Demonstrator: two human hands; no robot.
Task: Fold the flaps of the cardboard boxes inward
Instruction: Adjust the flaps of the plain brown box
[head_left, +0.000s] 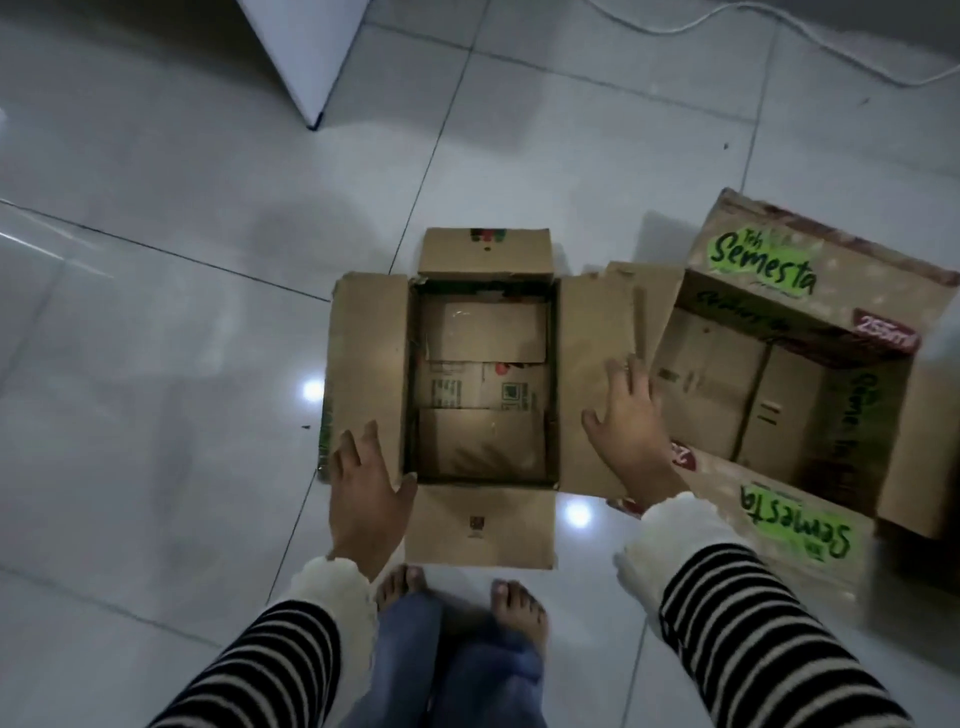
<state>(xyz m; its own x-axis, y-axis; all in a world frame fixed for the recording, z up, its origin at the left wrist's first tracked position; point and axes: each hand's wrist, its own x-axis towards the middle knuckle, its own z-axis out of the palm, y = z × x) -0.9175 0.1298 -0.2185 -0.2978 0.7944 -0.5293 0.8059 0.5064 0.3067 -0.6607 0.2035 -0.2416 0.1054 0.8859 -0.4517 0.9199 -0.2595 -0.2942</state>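
Observation:
A brown cardboard box (483, 384) stands open on the tiled floor in front of me, all its flaps spread outward. My left hand (366, 488) lies flat, fingers apart, on the near end of the left flap (366, 353). My right hand (631, 426) rests flat with spread fingers on the right flap (592, 364). The far flap (485, 254) and the near flap (480, 525) lie untouched. A second, larger box (779, 384) with green "Semesta" print sits open to the right, its flaps also out.
My bare feet (462, 597) stand just behind the near flap. A white cabinet corner (306, 57) rises at the back left. A white cable (727, 36) runs across the floor at the top right. Glossy grey tiles surround the boxes.

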